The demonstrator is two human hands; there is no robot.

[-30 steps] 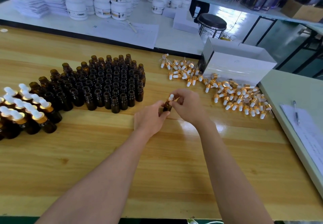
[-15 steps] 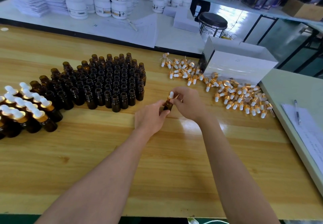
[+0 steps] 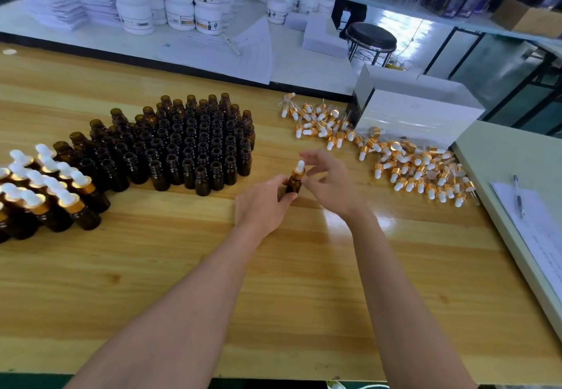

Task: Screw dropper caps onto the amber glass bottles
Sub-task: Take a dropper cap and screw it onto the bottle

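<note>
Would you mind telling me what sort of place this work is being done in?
Probably a small cosmetics packing workshop: rows of open amber bottles on a wooden bench, a loose pile of dropper caps, and stacked white labelled jars behind.

Both bare forearms reach forward and come together at one small amber bottle (image 3: 293,185). The left hand (image 3: 263,204) is just to the left of the bottle, with the back of the hand turned up. It grips the bottle's body between the thumb and the curled fingers, and the bottle stands nearly upright in this grip. The right hand (image 3: 330,183) is just to the right of the bottle, with the wrist a little bent. Its fingers (image 3: 313,157) are spread and loosely curved beside and above the bottle's top, and they look a bit blurred. I cannot tell whether they touch it.
</note>
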